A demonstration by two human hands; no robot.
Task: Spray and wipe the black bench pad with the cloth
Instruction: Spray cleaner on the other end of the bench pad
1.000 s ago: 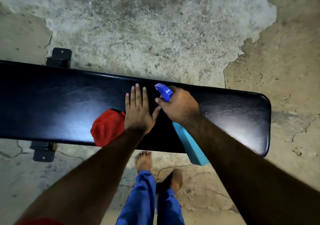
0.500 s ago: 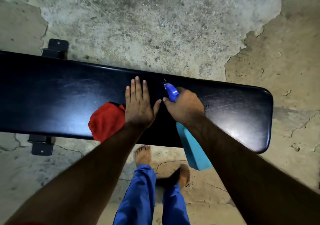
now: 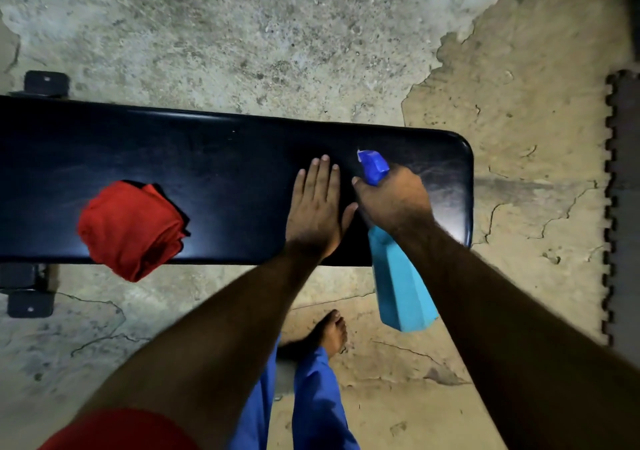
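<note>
Across the cracked concrete floor (image 3: 284, 41) stretches the black bench pad (image 3: 214, 158), long and glossy, its rounded right end stopping short of a dark interlocking mat (image 3: 623, 207) at the picture's right edge. Black frame feet (image 3: 31, 306) poke out from under its left part. Below the near edge, blue trouser legs (image 3: 318, 397) and a bare foot (image 3: 332, 332) show between the person's forearms. On the left part of the pad sits the red cloth (image 3: 130, 229), bunched up, its lower corner hanging over the near edge — well apart from both hands. The spray bottle (image 3: 401, 287), light blue with a darker blue nozzle head, slants over the pad's right part, nozzle pointing away from the person. The right hand (image 3: 391, 200) is wrapped around its neck, fingers curled closed. Just beside it, the left hand (image 3: 317, 207) lies flat on the pad — fingers straight and pressed together, thumb angled out toward the bottle.
</note>
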